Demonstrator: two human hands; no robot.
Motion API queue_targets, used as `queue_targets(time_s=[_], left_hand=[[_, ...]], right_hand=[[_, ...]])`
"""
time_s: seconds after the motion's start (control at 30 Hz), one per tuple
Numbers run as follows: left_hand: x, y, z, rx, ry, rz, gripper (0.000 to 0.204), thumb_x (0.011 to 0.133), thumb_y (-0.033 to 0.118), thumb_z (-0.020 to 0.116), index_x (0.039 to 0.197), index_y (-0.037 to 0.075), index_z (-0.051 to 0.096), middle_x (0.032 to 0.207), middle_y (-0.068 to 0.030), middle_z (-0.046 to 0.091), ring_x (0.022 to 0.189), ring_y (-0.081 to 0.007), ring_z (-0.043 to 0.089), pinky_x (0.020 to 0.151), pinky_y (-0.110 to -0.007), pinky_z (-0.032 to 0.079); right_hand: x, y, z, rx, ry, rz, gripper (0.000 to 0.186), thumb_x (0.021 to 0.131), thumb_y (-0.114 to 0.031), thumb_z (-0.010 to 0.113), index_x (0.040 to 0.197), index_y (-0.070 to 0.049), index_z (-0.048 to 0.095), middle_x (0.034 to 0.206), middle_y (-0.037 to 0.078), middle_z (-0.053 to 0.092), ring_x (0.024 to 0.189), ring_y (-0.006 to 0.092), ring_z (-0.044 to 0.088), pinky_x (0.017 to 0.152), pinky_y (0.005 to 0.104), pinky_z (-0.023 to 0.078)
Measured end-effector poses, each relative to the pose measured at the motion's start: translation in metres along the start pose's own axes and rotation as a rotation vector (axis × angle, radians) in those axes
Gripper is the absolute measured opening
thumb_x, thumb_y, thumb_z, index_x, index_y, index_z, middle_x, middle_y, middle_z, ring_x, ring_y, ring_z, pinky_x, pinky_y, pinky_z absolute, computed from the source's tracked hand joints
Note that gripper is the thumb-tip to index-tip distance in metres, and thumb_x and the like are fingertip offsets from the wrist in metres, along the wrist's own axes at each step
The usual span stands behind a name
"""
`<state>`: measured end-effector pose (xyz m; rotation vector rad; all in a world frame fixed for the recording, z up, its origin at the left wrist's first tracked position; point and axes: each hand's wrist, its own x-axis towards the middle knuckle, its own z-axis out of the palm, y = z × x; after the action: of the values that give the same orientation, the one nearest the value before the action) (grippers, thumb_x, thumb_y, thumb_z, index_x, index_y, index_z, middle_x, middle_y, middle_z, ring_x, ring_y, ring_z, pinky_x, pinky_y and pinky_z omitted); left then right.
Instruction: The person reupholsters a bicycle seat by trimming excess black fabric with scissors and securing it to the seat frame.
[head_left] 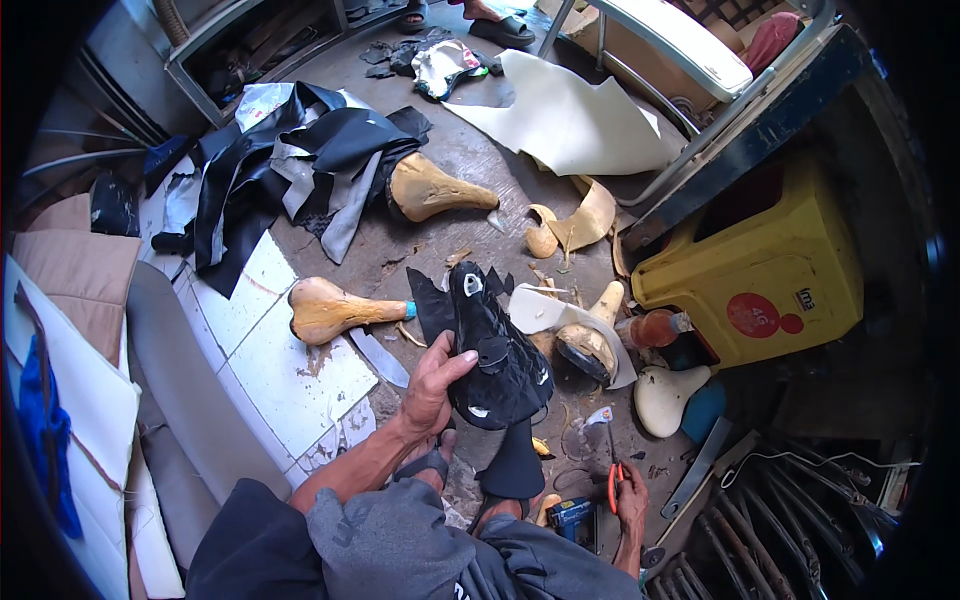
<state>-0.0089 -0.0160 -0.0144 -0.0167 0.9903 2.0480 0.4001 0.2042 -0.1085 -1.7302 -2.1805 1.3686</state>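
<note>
Two bare hands show in the head view, well apart from each other. Left hand (432, 388) grips a black saddle (512, 365) by its left side, thumb on top, its narrow end pointing away from the person. Right hand (630, 497), lower and nearer the body, is closed around an orange-handled tool (614, 487) whose tip points forward. Just left of the right hand lies a blue tool (570, 512); to its right are dark metal bars (748, 545). Forward of the right hand sit a cream saddle (664, 398), a reddish bottle (650, 330) and, farther off, a yellow plastic stool (770, 300). Left and forward of the left hand lies a tan saddle with a blue tip (332, 310), on white tiles (318, 378). Farther beyond that hand are a second tan saddle (432, 187), black sheeting (345, 140) and a large cream sheet (575, 120).
</note>
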Motion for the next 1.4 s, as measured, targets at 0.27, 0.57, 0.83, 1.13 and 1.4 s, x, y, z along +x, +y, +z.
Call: queue_targets(time_s=[0.27,0.57,0.83,1.13,1.4], left_hand=[[0.008,-0.004,0.004,0.059,0.012,0.086,0.04,0.094,0.01,0.07,0.128,0.001,0.051,0.125,-0.0107,0.065,0.115,-0.0168,0.062,0.104,-0.034,0.047],[0.015,-0.003,0.018,-0.075,0.003,0.134,0.046,0.096,0.005,0.066,0.139,0.002,0.05,0.135,-0.0093,0.062,0.126,-0.0205,0.058,0.115,-0.039,0.04],[0.016,-0.001,0.023,-0.119,0.014,0.163,0.044,0.098,0.007,0.065,0.14,0.003,0.05,0.135,-0.0097,0.062,0.127,-0.0218,0.058,0.114,-0.043,0.042],[0.011,-0.014,0.025,-0.151,-0.018,0.089,0.047,0.093,0.0,0.069,0.137,0.006,0.053,0.134,-0.0074,0.063,0.126,-0.0191,0.059,0.116,-0.039,0.04],[0.018,-0.008,0.017,-0.239,0.001,0.121,0.041,0.092,-0.001,0.068,0.132,0.005,0.059,0.131,-0.007,0.066,0.122,-0.0185,0.062,0.114,-0.038,0.042]], right_hand=[[-0.041,-0.15,0.021,0.588,-0.403,-0.129,0.093,0.077,-0.013,0.085,0.156,-0.005,0.037,0.104,0.004,0.057,0.076,0.0124,0.058,0.065,0.0251,0.05],[-0.048,-0.248,0.093,0.95,-1.011,-0.232,0.061,0.105,-0.042,0.058,0.145,-0.002,0.035,0.099,0.011,0.056,0.071,0.0177,0.065,0.062,0.0305,0.055],[-0.055,-0.235,0.119,1.059,-1.098,-0.131,0.076,0.098,-0.063,0.057,0.148,-0.009,0.034,0.103,0.011,0.048,0.075,0.0191,0.056,0.064,0.0351,0.054],[-0.048,-0.25,0.131,1.364,-1.104,0.085,0.081,0.089,-0.075,0.056,0.145,-0.018,0.044,0.099,0.008,0.05,0.071,0.0191,0.054,0.055,0.0326,0.05],[-0.057,-0.241,0.118,1.345,-1.224,0.122,0.081,0.091,-0.072,0.056,0.146,-0.014,0.042,0.099,0.008,0.05,0.076,0.0186,0.054,0.056,0.0328,0.05]])
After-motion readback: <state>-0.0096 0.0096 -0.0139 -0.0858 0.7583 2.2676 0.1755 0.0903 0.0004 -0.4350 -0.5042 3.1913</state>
